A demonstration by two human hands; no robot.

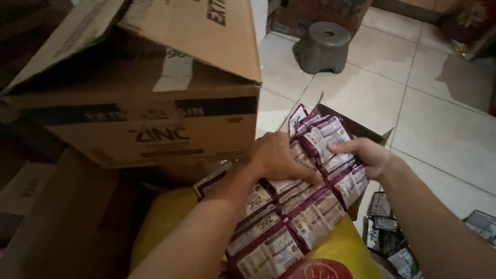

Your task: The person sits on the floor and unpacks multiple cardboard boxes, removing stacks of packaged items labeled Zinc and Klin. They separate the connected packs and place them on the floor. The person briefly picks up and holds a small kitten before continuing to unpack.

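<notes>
Looking down, we see both hands on a fanned row of purple sachets (305,206) whose long axis runs from the lower left to the upper right, over an open carton (361,129) on the floor. The left hand (276,157) lies nearer, fingers curled down over the row; the right hand (364,155) pinches the upper sachets, thumb on top.

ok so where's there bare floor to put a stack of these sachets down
The widest bare patch is the tiled floor right of the sachet strips, running back toward the grey stool. Crowded: both hands, left hand and right hand, are on the strips, the cardboard box fills the left, and loose packets litter the lower right.
</notes>
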